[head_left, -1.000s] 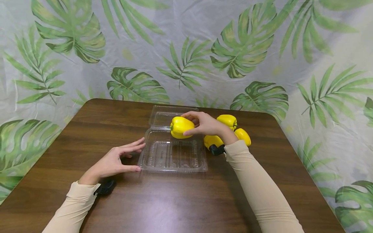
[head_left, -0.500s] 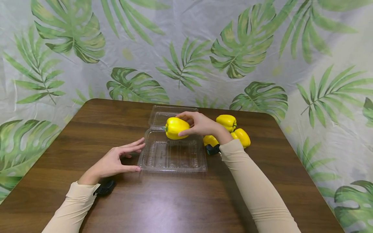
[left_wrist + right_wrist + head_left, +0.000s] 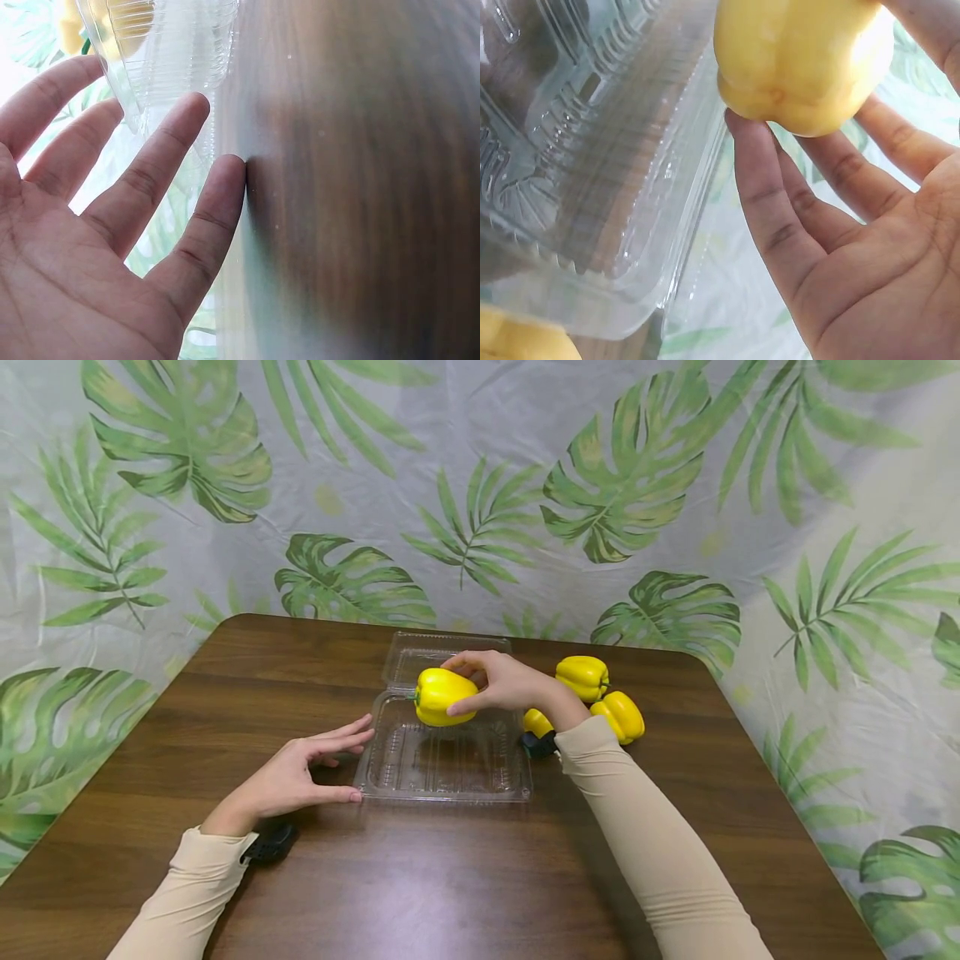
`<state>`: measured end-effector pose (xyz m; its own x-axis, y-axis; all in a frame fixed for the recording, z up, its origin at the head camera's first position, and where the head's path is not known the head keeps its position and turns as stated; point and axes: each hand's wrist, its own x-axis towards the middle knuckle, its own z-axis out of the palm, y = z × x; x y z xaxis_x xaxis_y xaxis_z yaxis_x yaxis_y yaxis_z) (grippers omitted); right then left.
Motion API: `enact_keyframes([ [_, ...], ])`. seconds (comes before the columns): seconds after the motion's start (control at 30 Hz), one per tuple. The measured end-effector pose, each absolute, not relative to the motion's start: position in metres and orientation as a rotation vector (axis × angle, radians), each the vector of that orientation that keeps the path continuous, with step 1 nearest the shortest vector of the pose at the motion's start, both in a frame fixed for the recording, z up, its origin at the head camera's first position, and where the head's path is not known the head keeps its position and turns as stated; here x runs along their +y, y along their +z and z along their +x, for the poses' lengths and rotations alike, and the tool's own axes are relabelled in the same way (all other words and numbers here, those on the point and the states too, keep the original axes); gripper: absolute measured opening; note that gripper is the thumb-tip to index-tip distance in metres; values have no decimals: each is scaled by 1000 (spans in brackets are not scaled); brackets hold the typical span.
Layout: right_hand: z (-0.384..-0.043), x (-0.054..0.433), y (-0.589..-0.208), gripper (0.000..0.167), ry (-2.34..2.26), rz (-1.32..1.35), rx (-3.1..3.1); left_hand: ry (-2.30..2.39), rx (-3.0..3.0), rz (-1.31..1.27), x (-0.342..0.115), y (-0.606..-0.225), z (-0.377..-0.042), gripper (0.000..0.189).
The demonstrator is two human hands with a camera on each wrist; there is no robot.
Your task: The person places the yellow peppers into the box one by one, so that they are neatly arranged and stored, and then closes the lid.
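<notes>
My right hand (image 3: 501, 681) grips a yellow bell pepper (image 3: 442, 697) between thumb and fingers, its green stem facing left. The pepper hangs over the back part of a clear plastic clamshell container (image 3: 397, 785), whose lid (image 3: 412, 647) lies folded open behind it. In the right wrist view the held pepper (image 3: 795, 60) is beside the container wall (image 3: 592, 304). My left hand (image 3: 303, 772) rests at the container's left edge, fingers spread and fairly straight; the left wrist view shows its fingertips at the plastic rim (image 3: 112, 82).
Three more yellow bell peppers lie right of the container: a back pepper (image 3: 582, 677), a right pepper (image 3: 621, 717) and a near pepper (image 3: 537, 723) partly hidden by the right wrist. All stand on a brown wooden table (image 3: 450, 885) before a leaf-print cloth (image 3: 487, 435).
My right hand has carried the pepper leftward and slightly lower over the container. The left hand has kept its place at the container's edge.
</notes>
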<state>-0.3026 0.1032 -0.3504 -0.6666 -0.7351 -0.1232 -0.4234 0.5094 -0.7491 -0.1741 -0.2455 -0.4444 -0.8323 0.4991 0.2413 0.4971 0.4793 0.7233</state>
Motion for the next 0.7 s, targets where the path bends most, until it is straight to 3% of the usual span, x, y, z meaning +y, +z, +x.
enact_keyframes([
  [0.7, -293, 83, -356, 67, -874, -1006, 2321, 1316, 2693, 908, -246, -445, -175, 82],
])
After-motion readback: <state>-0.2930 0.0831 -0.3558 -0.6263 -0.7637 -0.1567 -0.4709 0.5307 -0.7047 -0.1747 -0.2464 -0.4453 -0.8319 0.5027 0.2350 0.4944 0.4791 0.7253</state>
